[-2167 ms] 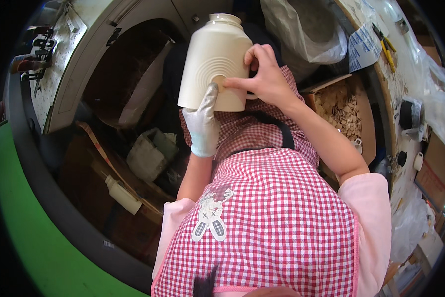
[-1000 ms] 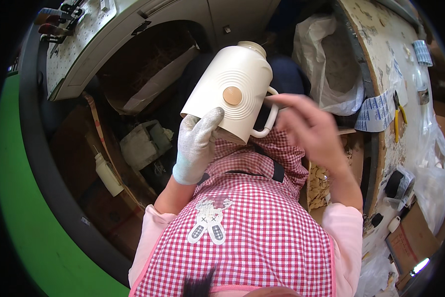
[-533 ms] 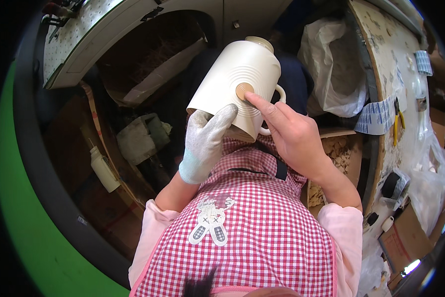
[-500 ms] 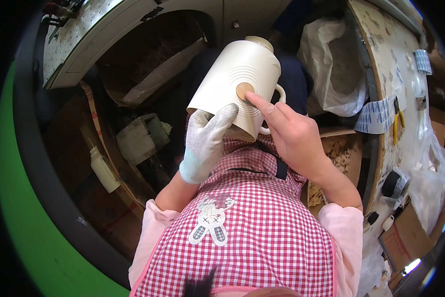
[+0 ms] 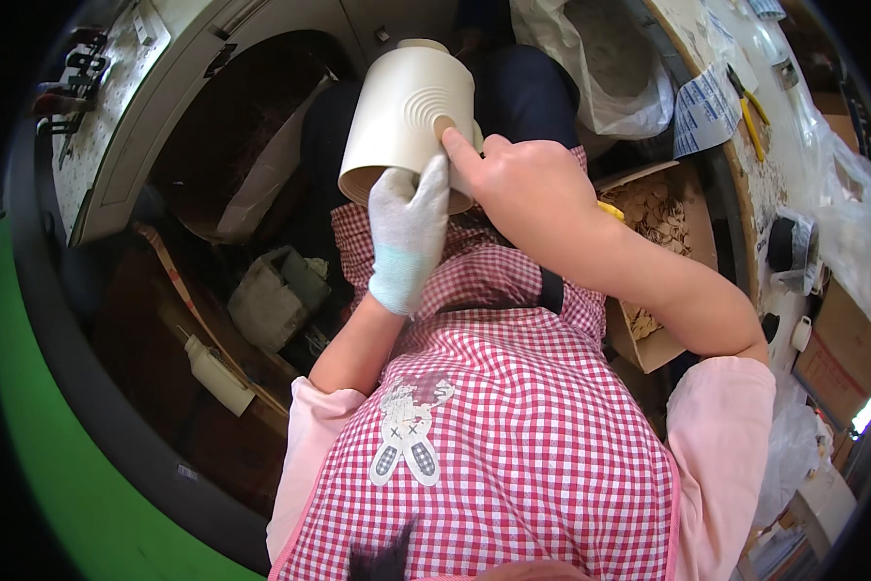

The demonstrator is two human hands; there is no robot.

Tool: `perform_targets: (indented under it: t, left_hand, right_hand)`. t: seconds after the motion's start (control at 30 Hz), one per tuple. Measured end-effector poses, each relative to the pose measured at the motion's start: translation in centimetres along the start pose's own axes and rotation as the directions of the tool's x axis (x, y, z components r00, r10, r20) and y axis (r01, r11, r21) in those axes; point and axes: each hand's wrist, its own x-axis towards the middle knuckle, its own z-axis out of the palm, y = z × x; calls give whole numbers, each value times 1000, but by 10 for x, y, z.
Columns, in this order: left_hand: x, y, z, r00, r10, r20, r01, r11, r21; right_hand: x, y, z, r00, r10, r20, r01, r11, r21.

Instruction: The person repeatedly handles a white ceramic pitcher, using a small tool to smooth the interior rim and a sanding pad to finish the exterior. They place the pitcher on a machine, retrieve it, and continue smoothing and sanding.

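Note:
A cream-coloured vacuum jug body [image 5: 394, 107] lies tilted over my lap, its neck end away from me and its wide open end toward me. Raised rings circle a small tan disc [image 5: 443, 127] on its side. Wearing a pale glove, my left hand [image 5: 408, 228] grips the lower rim, its thumb outside and its other fingers partly hidden by the opening. My bare right hand [image 5: 522, 174] rests its straight index fingertip on the disc. The other fingers are folded, and whatever they hold, if anything, is hidden. Only a sliver of the jug's handle shows behind that hand.
An open carton [image 5: 663, 228] with tan round pieces stands to my right, below a worn bench [image 5: 682, 29]. Yellow-handled pliers [image 5: 750, 116] and plastic bags lie on the bench. A large whitish bag [image 5: 629, 97] hangs beside it. A cream bottle-shaped item [image 5: 217, 373] is at left.
The jug has shifted left and turned, so its open end shows more and its handle less. Both hands moved with it. My right fingertip remains at the disc, covering more of it.

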Motion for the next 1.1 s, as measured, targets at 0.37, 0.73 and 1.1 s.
perform_targets:
  t: [0.37,0.73,1.1]
  left_hand:
    - [-29,9,-57,996,81,33,-56,884,-465]
    - [-5,-23,-135,879,417,-232,-468,846,-254]
    - [18,109,-268,186,982,26,-144,1,990]
  right_hand:
    - [10,98,18,885,378,273,-150,-323,934]
    - [76,65,-17,964,256,75,5,-296,955]
    - [124,45,5,974,226,29,-10,-84,996]
